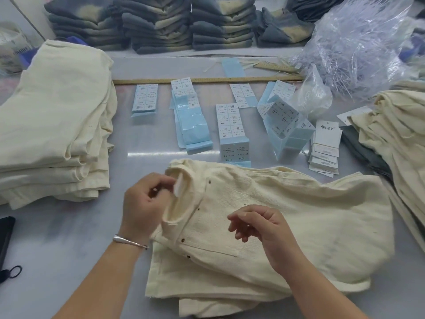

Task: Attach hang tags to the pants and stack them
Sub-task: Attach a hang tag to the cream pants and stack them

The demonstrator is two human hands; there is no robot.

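A folded pair of cream pants [287, 217] lies on the grey table in front of me, waistband to the left. My left hand [147, 201] pinches the waistband edge together with a small white label [179, 187] and lifts it a little. Hovering just above the pants' pocket area, my right hand [264, 226] has loosely curled fingers; I cannot tell whether they pinch anything. A pile of white hang tags [325, 146] sits to the right of the pants. A stack of folded cream pants [55, 120] stands at the left.
Sheets of blue-backed size stickers [232, 130] lie in rows mid-table behind a long wooden ruler [207, 79]. More cream pants [400, 134] are heaped at the right, clear plastic bags [358, 42] behind them. Dark folded garments [161, 26] line the back. A black phone [5, 236] lies at the left edge.
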